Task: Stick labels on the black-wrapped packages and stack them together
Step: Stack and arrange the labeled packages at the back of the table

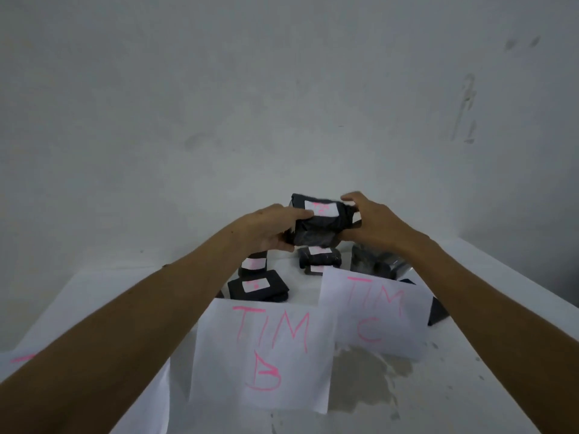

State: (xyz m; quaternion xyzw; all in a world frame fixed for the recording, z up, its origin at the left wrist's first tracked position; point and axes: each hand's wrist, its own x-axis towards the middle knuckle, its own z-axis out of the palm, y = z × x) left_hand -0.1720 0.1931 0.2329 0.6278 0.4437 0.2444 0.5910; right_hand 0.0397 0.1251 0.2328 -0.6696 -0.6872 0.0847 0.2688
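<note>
A black-wrapped package (pixel 319 228) with a white label (pixel 321 209) marked in pink is held in the air above the table. My left hand (pixel 272 230) grips its left end and my right hand (pixel 369 225) grips its right end. Under it on the table lie more labelled black packages: one (pixel 258 289) at front left, one standing (pixel 253 263) behind it, and a small stack (pixel 319 261) in the middle. An unlabelled dark bundle (pixel 371 261) sits to the right.
Two white sheets stand at the front, one reading "TIM B" (pixel 266 355), one reading "TIM C" (pixel 376 314). Another black piece (pixel 437 313) pokes out right of the second sheet. The white table (pixel 470 386) has a stain near its front. A plain wall rises behind.
</note>
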